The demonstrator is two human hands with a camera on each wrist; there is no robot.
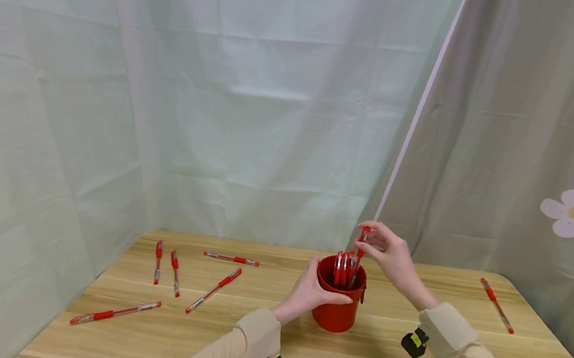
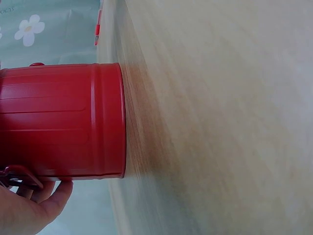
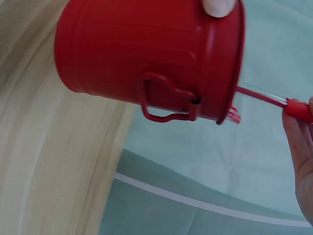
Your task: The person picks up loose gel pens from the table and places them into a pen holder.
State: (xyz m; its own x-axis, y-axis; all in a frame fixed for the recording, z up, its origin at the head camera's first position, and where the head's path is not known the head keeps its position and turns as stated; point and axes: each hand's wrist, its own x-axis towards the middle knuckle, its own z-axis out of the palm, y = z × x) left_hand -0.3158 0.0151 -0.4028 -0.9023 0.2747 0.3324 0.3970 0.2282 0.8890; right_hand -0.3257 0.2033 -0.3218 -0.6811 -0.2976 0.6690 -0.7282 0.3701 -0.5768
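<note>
A red metal bucket (image 1: 333, 315) with a side handle (image 3: 168, 100) stands upright on the wooden table. Around its near left side, my left hand (image 1: 308, 292) grips it by the rim, thumb along the front. Several red gel pens (image 1: 344, 269) lean upright inside. Over the bucket's right rim, my right hand (image 1: 391, 257) pinches another red gel pen (image 3: 266, 96) near its upper end. That pen's lower part is inside the bucket; its tip is hidden by the wall.
Several red pens lie scattered on the left of the table, among them a slanted pen (image 1: 213, 290) and a front pen (image 1: 114, 313). One more pen (image 1: 497, 305) lies at the far right. A pale curtain (image 1: 275, 109) hangs behind the table's back edge.
</note>
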